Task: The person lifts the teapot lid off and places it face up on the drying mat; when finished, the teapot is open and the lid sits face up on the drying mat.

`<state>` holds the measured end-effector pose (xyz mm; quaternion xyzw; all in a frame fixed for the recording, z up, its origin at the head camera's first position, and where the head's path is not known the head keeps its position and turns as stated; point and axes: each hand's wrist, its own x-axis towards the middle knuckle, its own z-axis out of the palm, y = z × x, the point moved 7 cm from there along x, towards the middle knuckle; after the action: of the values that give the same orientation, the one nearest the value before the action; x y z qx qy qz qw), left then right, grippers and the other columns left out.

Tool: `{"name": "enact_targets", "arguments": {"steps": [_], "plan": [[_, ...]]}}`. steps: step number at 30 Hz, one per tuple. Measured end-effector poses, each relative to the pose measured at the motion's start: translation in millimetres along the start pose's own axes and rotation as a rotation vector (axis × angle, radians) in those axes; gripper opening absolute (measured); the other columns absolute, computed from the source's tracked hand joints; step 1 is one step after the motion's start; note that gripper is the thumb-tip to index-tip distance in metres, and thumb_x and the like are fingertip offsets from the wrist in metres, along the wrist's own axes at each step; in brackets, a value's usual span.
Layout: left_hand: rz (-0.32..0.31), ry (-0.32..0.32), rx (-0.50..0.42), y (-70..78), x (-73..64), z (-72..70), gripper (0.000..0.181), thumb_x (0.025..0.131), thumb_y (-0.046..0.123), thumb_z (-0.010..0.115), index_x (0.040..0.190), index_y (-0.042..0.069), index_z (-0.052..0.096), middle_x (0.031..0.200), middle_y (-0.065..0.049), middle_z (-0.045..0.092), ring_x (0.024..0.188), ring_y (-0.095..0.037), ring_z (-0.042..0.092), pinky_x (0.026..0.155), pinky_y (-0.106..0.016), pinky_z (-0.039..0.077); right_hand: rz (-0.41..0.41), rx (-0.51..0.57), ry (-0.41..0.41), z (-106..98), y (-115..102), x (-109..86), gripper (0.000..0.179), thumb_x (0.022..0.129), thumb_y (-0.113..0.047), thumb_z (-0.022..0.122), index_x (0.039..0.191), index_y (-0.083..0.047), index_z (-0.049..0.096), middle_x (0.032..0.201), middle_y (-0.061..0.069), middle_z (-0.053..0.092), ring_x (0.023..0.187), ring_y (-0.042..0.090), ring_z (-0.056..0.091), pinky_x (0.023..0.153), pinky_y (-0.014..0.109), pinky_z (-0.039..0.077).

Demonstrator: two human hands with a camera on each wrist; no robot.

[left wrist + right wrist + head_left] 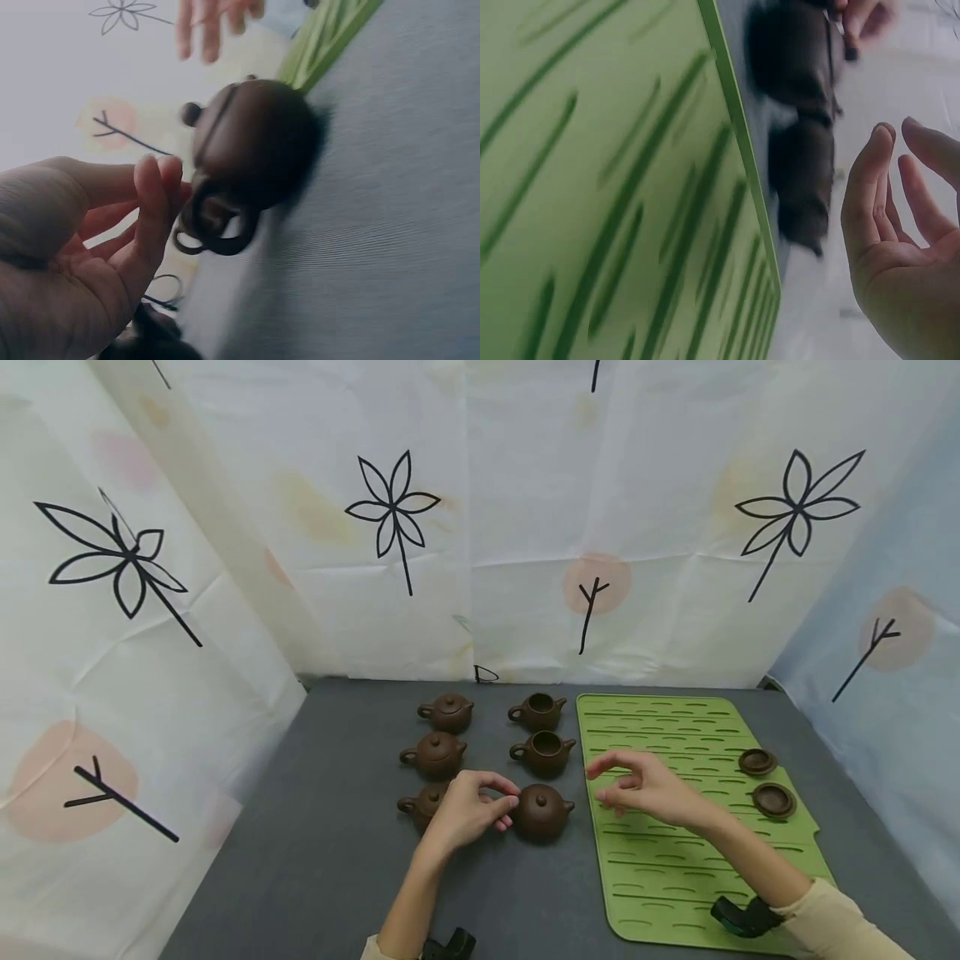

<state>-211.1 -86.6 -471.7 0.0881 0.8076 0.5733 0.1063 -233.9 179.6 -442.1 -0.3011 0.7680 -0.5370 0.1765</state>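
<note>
A brown lidded teapot [542,818] stands on the dark table at the front of the middle column, its spout toward the right. My left hand [467,810] is at its handle side, thumb and fingertips drawn close together. In the left wrist view those fingertips are right beside the teapot's handle [232,240], not wrapped round it. My right hand [654,787] hovers over the green mat [675,893] with loosely bent fingers and nothing between them. Behind the lidded teapot are two lidless teapots [546,756] [542,714].
More lidded teapots [452,714] [438,757] line up on the left, the front one [422,803] partly hidden by my left hand. Two brown lids [757,762] [774,801] lie at the mat's right side. A patterned cloth [525,527] walls the table [315,860].
</note>
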Motion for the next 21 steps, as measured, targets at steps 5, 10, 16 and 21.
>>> {"name": "enact_targets", "arguments": {"steps": [5,10,16,21], "plan": [[-0.022,0.059,-0.030,-11.2,-9.1,6.6,0.010,0.100,0.011,0.079,0.108,0.006,0.082,0.072,-0.015,0.079,0.067,-0.035,0.079,0.054,-0.027,0.055,0.021,0.038,-0.062,30.5,-2.1,23.4,0.039,0.105,-0.010,0.072,0.139,0.007,0.060,0.137,0.038,0.057,0.081,0.029,0.075,0.067,0.042,0.064],[-0.006,0.124,-0.042,-16.2,-10.3,9.6,0.010,0.100,0.007,0.077,0.108,0.003,0.081,0.070,-0.016,0.078,0.059,-0.023,0.078,0.059,-0.030,0.063,0.013,0.019,-0.073,49.7,-1.1,41.2,0.036,0.104,-0.012,0.075,0.135,0.004,0.066,0.128,0.031,0.064,0.068,0.021,0.069,0.061,0.037,0.061],[-0.001,0.151,-0.055,-18.1,-12.2,11.7,0.011,0.100,0.005,0.077,0.109,0.000,0.081,0.071,-0.016,0.078,0.057,-0.017,0.077,0.059,-0.032,0.065,0.005,-0.013,-0.054,59.6,5.4,50.2,0.028,0.102,-0.012,0.076,0.127,0.000,0.072,0.121,0.027,0.068,0.052,0.009,0.057,0.051,0.037,0.056],[0.007,0.160,-0.071,-18.6,-13.2,11.8,0.011,0.100,0.006,0.077,0.109,0.000,0.081,0.075,-0.015,0.079,0.058,-0.017,0.077,0.059,-0.033,0.065,-0.010,-0.017,-0.037,61.0,7.5,51.2,0.021,0.101,-0.012,0.078,0.120,-0.002,0.076,0.120,0.026,0.068,0.052,0.005,0.053,0.047,0.036,0.053]]}}
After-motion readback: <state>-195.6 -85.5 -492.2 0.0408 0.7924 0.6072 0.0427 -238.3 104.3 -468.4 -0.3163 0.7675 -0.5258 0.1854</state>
